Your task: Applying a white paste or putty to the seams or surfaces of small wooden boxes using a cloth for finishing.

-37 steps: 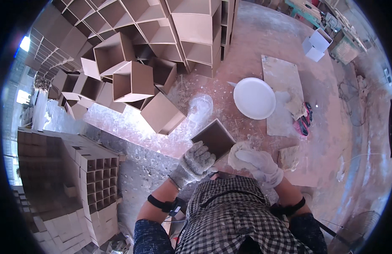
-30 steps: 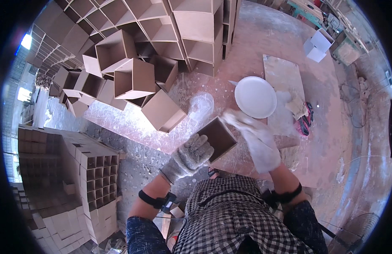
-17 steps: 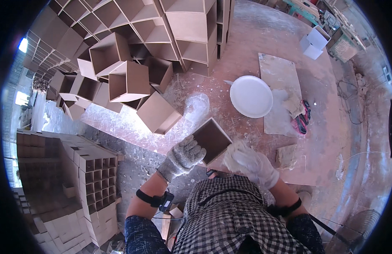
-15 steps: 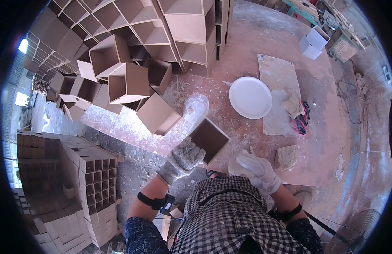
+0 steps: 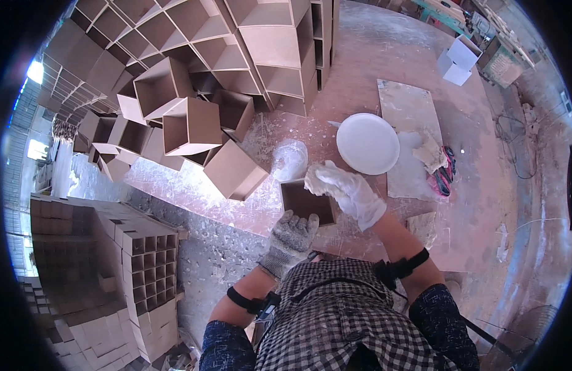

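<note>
The hands are apart: the left hand (image 5: 290, 240) is clamped over the near wall of an open brown box (image 5: 314, 212), close inside the counter (image 5: 366, 55)'s near edge, while the right hand (image 5: 354, 196) grips a pale wad (image 5: 320, 180) at its far-right rim — piled boxes (image 5: 236, 171) crowd leftward, but red surface stretches right, past a white plate (image 5: 367, 143)
</note>
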A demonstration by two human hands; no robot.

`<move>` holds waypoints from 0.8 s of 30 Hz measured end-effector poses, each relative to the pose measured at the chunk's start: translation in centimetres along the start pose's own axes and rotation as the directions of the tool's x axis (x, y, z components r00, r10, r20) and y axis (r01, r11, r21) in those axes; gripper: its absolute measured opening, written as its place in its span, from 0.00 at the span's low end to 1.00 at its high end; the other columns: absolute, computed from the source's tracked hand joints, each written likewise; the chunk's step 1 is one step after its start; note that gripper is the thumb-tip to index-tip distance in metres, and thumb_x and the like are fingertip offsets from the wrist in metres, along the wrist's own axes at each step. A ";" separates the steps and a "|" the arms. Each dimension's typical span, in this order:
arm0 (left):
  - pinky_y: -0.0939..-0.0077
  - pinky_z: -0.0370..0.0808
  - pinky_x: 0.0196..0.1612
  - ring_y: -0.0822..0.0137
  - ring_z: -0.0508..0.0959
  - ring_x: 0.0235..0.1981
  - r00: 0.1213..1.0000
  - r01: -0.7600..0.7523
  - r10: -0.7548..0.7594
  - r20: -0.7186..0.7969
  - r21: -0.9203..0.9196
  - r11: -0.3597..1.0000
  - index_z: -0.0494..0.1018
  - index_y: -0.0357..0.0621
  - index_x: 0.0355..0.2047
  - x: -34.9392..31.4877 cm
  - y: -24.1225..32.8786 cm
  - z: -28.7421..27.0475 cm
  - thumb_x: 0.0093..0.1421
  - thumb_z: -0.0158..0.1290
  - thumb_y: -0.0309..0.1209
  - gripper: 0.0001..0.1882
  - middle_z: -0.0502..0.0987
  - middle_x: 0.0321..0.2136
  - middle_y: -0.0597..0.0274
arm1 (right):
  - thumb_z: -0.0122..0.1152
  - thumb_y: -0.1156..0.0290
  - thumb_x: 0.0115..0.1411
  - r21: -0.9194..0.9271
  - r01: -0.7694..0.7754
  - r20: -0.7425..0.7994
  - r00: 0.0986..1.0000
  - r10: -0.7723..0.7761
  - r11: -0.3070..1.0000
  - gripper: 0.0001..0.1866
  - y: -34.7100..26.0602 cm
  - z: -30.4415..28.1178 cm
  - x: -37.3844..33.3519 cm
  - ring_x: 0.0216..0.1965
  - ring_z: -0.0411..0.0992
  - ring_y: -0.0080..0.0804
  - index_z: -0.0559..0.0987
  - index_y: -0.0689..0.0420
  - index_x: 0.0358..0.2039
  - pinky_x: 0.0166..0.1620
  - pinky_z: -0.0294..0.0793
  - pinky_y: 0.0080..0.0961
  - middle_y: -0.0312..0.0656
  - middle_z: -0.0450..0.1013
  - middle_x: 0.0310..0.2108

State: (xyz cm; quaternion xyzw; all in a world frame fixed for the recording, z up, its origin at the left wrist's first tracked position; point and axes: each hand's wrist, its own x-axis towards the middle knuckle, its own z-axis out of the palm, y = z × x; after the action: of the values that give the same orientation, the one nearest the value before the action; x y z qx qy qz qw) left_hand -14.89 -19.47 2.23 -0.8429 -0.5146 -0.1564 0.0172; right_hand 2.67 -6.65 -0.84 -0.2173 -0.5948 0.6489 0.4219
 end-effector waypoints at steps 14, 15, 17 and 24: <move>0.54 0.65 0.61 0.55 0.75 0.50 0.977 -0.207 0.207 -0.055 0.005 0.978 0.71 0.39 0.50 -1.0 -4.0 -3.4 0.44 0.62 0.41 0.33 0.77 0.42 0.53 | 0.54 0.73 0.63 0.119 -0.014 0.020 1.000 0.011 0.993 0.21 -7.9 1.5 -8.0 0.43 0.72 0.40 0.68 0.60 0.56 0.52 0.71 0.33 0.45 0.73 0.41; 0.54 0.65 0.61 0.55 0.75 0.50 0.978 -0.205 0.205 -0.050 0.001 0.979 0.71 0.39 0.50 -0.6 -5.0 -4.5 0.44 0.62 0.41 0.33 0.77 0.42 0.53 | 0.54 0.75 0.61 0.018 0.056 -0.017 0.998 -0.055 0.998 0.21 -9.1 2.8 -5.4 0.42 0.72 0.42 0.68 0.59 0.55 0.51 0.72 0.33 0.46 0.73 0.40; 0.53 0.64 0.62 0.55 0.73 0.55 0.944 -0.318 0.319 0.086 -0.021 0.948 0.74 0.43 0.47 0.9 -7.0 -6.6 0.47 0.60 0.38 0.26 0.76 0.44 0.55 | 0.55 0.78 0.59 -0.091 0.125 -0.051 0.990 -0.130 0.988 0.21 -9.1 2.9 -0.6 0.42 0.72 0.45 0.69 0.59 0.55 0.50 0.73 0.33 0.47 0.73 0.40; 0.56 0.66 0.61 0.57 0.74 0.54 0.860 -0.497 0.486 0.157 0.040 0.867 0.76 0.48 0.35 1.5 -10.3 -2.9 0.48 0.55 0.33 0.12 0.77 0.39 0.62 | 0.59 0.80 0.53 -0.614 0.336 0.205 0.942 -0.266 0.714 0.22 -1.1 2.0 -1.8 0.42 0.69 0.48 0.69 0.57 0.50 0.45 0.74 0.35 0.46 0.71 0.42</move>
State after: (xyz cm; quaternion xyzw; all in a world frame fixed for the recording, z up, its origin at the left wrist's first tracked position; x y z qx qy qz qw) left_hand -24.00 -13.91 4.02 -0.9538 -0.2884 -0.0662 0.0530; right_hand 2.35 -9.35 0.19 -0.2150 -0.8281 0.3393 0.3911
